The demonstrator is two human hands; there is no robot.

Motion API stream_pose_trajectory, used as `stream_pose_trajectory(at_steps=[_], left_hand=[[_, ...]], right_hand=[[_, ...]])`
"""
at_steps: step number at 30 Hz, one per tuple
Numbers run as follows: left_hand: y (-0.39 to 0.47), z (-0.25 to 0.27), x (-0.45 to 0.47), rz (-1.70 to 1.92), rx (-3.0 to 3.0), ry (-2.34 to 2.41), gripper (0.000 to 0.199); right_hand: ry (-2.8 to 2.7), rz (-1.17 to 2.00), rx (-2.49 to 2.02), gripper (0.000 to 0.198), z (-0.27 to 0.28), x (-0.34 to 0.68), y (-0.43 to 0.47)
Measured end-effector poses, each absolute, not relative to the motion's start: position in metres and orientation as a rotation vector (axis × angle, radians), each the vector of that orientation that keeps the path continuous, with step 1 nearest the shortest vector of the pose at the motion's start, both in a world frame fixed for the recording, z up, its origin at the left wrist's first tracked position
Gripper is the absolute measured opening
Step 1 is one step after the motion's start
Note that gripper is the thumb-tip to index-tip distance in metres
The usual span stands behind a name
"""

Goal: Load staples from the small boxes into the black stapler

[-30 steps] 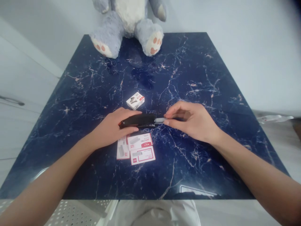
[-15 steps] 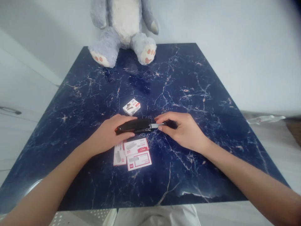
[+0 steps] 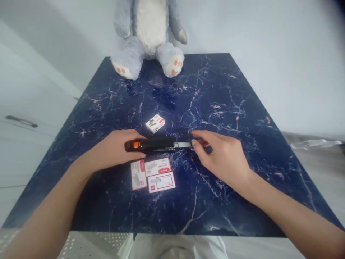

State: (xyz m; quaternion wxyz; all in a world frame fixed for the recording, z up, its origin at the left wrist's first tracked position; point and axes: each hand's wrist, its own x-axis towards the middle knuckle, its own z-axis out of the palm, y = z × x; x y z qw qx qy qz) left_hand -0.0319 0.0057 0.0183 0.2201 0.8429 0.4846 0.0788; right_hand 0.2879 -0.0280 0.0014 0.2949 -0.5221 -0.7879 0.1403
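Note:
A black stapler (image 3: 159,143) with an orange button lies crosswise near the middle of the table. From its right end sticks out a silver staple tray (image 3: 182,144). My left hand (image 3: 121,145) grips the stapler's rear end, thumb on the near side and fingers on the far side. At the tray's outer tip, the thumb and index finger of my right hand (image 3: 215,149) are curled in a pinch. Just beyond the stapler sits a small white box (image 3: 155,123) with red print. On the near side lie three flat red-and-white staple boxes (image 3: 158,167).
The dark blue marble-patterned table (image 3: 229,108) has a grey plush toy (image 3: 151,36) seated at its far edge. A cabinet door handle (image 3: 21,121) is at the left. White plastic (image 3: 315,144) lies beyond the right edge.
My right hand's fingertips have shifted right along the tray to its outer tip. My left hand has slid back on the stapler, showing the orange button. The view has shifted slightly.

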Motion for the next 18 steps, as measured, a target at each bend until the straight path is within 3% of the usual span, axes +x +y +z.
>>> stream_pose_trajectory(at_steps=[8, 18], left_hand=[[-0.002, 0.014, -0.018, 0.367, 2.434, 1.352, 0.026], [-0.003, 0.000, 0.013, 0.586, 2.366, 1.399, 0.024]], right_hand=[[-2.200, 0.107, -1.416, 0.070, -0.023, 0.270, -0.043], [-2.256, 0.165, -1.138, 0.083, -0.028, 0.251, -0.031]])
